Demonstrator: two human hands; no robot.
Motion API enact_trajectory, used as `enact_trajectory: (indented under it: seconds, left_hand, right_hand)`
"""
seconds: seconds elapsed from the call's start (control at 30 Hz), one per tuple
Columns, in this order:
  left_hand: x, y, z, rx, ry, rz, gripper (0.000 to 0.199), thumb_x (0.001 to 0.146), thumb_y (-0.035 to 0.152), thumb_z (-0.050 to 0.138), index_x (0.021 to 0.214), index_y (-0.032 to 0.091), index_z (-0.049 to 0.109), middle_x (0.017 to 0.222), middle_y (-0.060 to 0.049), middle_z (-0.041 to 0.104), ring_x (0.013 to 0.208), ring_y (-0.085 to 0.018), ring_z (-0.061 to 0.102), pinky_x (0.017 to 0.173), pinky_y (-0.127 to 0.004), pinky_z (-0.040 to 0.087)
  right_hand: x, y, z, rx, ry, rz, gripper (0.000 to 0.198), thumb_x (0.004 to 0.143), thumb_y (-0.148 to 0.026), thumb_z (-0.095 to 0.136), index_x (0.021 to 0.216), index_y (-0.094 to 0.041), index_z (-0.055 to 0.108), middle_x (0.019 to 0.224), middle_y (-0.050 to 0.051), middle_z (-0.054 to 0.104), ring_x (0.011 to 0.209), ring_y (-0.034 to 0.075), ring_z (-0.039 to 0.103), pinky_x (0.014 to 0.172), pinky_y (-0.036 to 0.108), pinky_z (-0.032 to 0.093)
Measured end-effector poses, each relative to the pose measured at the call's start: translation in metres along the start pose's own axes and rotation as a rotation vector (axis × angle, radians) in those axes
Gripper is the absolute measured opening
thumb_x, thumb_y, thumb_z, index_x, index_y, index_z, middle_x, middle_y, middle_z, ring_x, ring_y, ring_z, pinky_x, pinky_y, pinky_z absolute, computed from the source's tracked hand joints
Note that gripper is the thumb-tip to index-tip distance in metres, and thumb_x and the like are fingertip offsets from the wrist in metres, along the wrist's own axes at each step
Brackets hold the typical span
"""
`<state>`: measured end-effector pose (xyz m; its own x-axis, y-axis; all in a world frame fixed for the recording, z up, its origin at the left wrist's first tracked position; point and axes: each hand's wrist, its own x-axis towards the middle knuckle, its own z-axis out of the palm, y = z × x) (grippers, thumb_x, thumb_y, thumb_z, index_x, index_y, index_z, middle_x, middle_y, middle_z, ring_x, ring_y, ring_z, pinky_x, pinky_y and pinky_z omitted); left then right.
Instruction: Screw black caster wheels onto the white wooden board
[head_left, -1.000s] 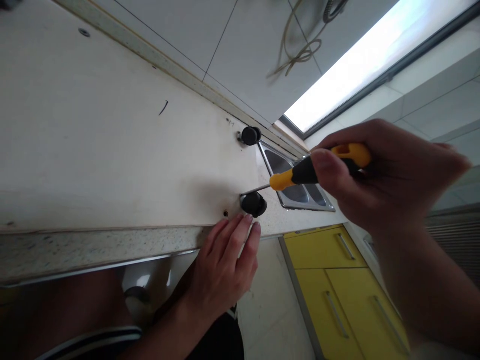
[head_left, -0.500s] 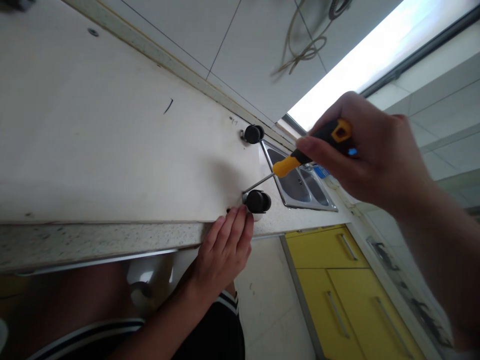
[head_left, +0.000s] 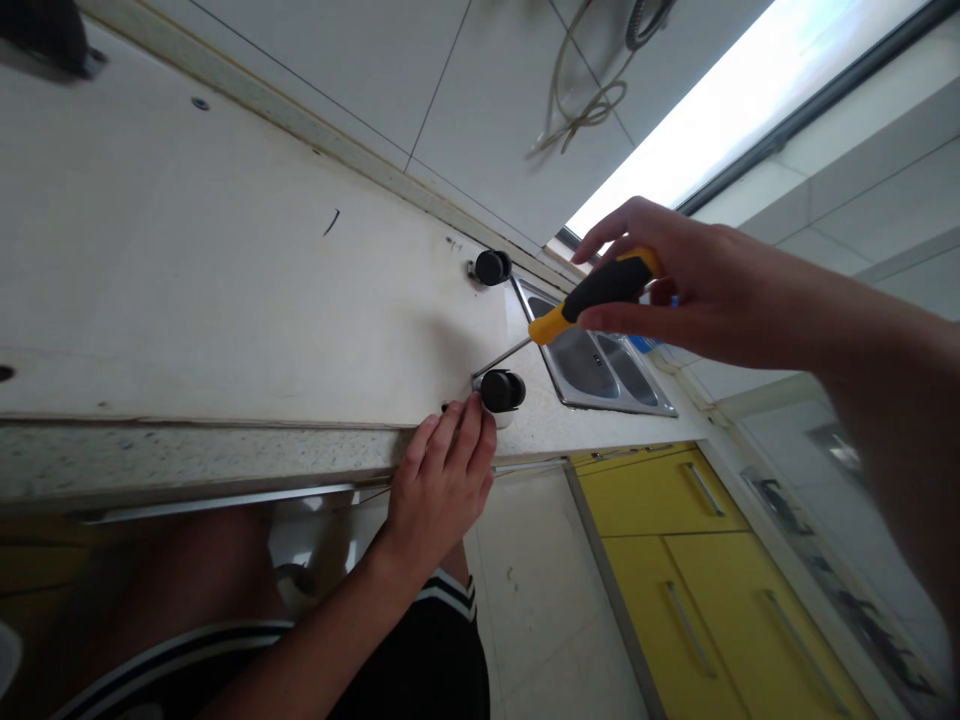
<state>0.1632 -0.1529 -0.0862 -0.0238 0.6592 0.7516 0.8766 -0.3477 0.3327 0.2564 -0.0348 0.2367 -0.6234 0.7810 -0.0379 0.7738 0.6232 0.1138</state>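
A white board (head_left: 247, 280) lies flat on the counter, with a black caster wheel (head_left: 502, 390) standing at its near right corner. My left hand (head_left: 442, 465) has its fingers bent over the board's front edge, the fingertips pressed against this caster's base; the thumb is hidden. In my right hand (head_left: 660, 280) is a yellow and black screwdriver (head_left: 600, 295), the thumb beneath its handle and the other fingers loosely lifted around it. Its shaft slants down left, with the tip at the caster's mounting plate. A second caster (head_left: 493, 267) stands at the far right corner.
Beyond the board's right end is a steel double sink (head_left: 581, 365). Yellow cabinets (head_left: 660, 500) stand below at the right. A tied cord (head_left: 592, 105) hangs against the tiled wall. Another dark caster (head_left: 49, 40) is at the upper left.
My right hand's fingers have loosened and spread from their wrap on the screwdriver handle. The view has shifted slightly; my left hand stays at the caster.
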Motion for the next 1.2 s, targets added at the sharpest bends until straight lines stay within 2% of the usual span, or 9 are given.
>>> enact_trajectory:
  seconds: [0.13, 0.27, 0.4, 0.53, 0.63, 0.77, 0.97, 1.1, 1.2]
  left_hand:
    - [0.002, 0.001, 0.0, 0.021, 0.014, 0.003, 0.049, 0.109, 0.026, 0.066, 0.156, 0.014, 0.072, 0.164, -0.012, 0.073, 0.143, -0.031, 0.07, 0.138, -0.045, 0.031]
    - [0.003, 0.0, -0.002, 0.027, -0.008, 0.012, 0.05, 0.109, 0.026, 0.066, 0.157, 0.014, 0.071, 0.165, -0.014, 0.072, 0.144, -0.033, 0.068, 0.133, -0.048, 0.035]
    - [0.005, -0.003, -0.005, 0.045, -0.008, 0.04, 0.048, 0.109, 0.025, 0.065, 0.155, 0.013, 0.073, 0.164, -0.016, 0.073, 0.143, -0.035, 0.069, 0.129, -0.05, 0.039]
    - [0.007, -0.005, -0.006, 0.037, -0.011, 0.063, 0.045, 0.11, 0.024, 0.063, 0.153, 0.013, 0.075, 0.162, -0.018, 0.074, 0.143, -0.036, 0.069, 0.126, -0.051, 0.041]
    - [0.009, -0.007, -0.008, 0.066, -0.018, 0.081, 0.044, 0.112, 0.023, 0.061, 0.153, 0.012, 0.074, 0.161, -0.019, 0.074, 0.143, -0.037, 0.069, 0.125, -0.053, 0.042]
    - [0.012, -0.009, -0.016, 0.101, -0.06, 0.114, 0.044, 0.114, 0.023, 0.059, 0.154, 0.011, 0.073, 0.161, -0.019, 0.074, 0.141, -0.038, 0.069, 0.122, -0.054, 0.043]
    - [0.037, -0.016, -0.033, 0.122, -0.18, 0.122, 0.036, 0.117, 0.039, 0.058, 0.134, 0.012, 0.075, 0.136, -0.022, 0.081, 0.117, -0.038, 0.072, 0.1, -0.052, 0.049]
    - [0.073, -0.028, -0.029, 0.111, -0.198, -0.007, 0.06, 0.112, 0.072, 0.06, 0.116, 0.013, 0.072, 0.105, -0.02, 0.079, 0.101, -0.037, 0.073, 0.088, -0.046, 0.049]
    - [0.094, -0.038, -0.022, 0.077, -0.201, 0.033, 0.058, 0.108, 0.065, 0.067, 0.126, 0.01, 0.069, 0.109, -0.021, 0.078, 0.105, -0.04, 0.074, 0.093, -0.048, 0.05]
  right_hand:
    - [0.004, -0.005, -0.001, -0.089, 0.093, 0.124, 0.051, 0.093, -0.072, 0.084, 0.092, -0.024, 0.067, 0.068, -0.001, 0.066, 0.054, 0.011, 0.048, 0.053, 0.032, 0.033]
    - [0.012, -0.006, -0.002, -0.067, -0.033, 0.036, 0.046, 0.091, -0.062, 0.092, 0.114, -0.028, 0.071, 0.083, -0.001, 0.076, 0.066, 0.016, 0.062, 0.063, 0.034, 0.044]
    - [0.02, -0.002, -0.001, -0.131, 0.074, 0.165, 0.052, 0.097, -0.072, 0.082, 0.086, -0.024, 0.066, 0.072, 0.005, 0.068, 0.069, 0.021, 0.058, 0.066, 0.039, 0.04]
    - [0.019, -0.001, -0.003, 0.003, -0.068, 0.093, 0.048, 0.09, -0.059, 0.094, 0.117, -0.026, 0.07, 0.095, 0.004, 0.079, 0.08, 0.021, 0.065, 0.071, 0.038, 0.044]
    - [0.014, -0.005, -0.003, -0.041, 0.039, 0.17, 0.042, 0.098, -0.059, 0.087, 0.098, -0.023, 0.067, 0.084, 0.006, 0.075, 0.079, 0.022, 0.064, 0.071, 0.039, 0.041]
    - [0.006, -0.007, -0.003, 0.099, -0.13, 0.109, 0.041, 0.096, -0.059, 0.088, 0.105, -0.025, 0.067, 0.084, 0.002, 0.076, 0.071, 0.018, 0.063, 0.068, 0.038, 0.044]
    - [-0.006, -0.009, 0.004, 0.056, 0.117, 0.064, 0.056, 0.097, -0.072, 0.081, 0.083, -0.026, 0.054, 0.08, 0.004, 0.063, 0.081, 0.021, 0.053, 0.075, 0.042, 0.037]
    - [-0.016, -0.002, 0.0, 0.145, 0.384, 0.04, 0.049, 0.098, -0.059, 0.08, 0.079, -0.027, 0.05, 0.086, 0.004, 0.063, 0.081, 0.019, 0.05, 0.076, 0.043, 0.04]
    - [-0.023, 0.009, 0.007, 0.14, 0.462, 0.061, 0.036, 0.099, -0.047, 0.078, 0.082, -0.025, 0.055, 0.083, 0.002, 0.061, 0.079, 0.017, 0.049, 0.075, 0.041, 0.039]
